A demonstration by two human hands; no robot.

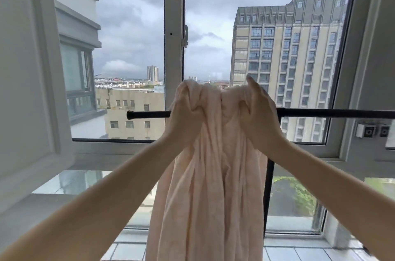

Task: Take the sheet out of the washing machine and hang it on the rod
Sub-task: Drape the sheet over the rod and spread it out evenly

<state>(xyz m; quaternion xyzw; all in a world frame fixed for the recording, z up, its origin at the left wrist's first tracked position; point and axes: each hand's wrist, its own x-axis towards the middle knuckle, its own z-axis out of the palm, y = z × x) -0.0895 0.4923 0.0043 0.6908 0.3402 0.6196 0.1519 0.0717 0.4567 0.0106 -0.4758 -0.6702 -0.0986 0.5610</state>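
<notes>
A pale pink sheet (211,175) hangs bunched in long folds in front of a black horizontal rod (333,113). Its top edge is raised just above the rod's height. My left hand (183,115) grips a gathered fold at the sheet's upper left. My right hand (258,111) grips the upper right part, thumb pointing up. Both hands sit right at the rod, which passes behind them. The rod's left end (129,115) stops free in front of the window. The washing machine is out of view.
A large window with a white frame (174,47) stands directly behind the rod, with city buildings beyond. The black upright post (268,196) of the rack rises behind the sheet's right edge. A white wall panel (25,68) is at the left, tiled floor below.
</notes>
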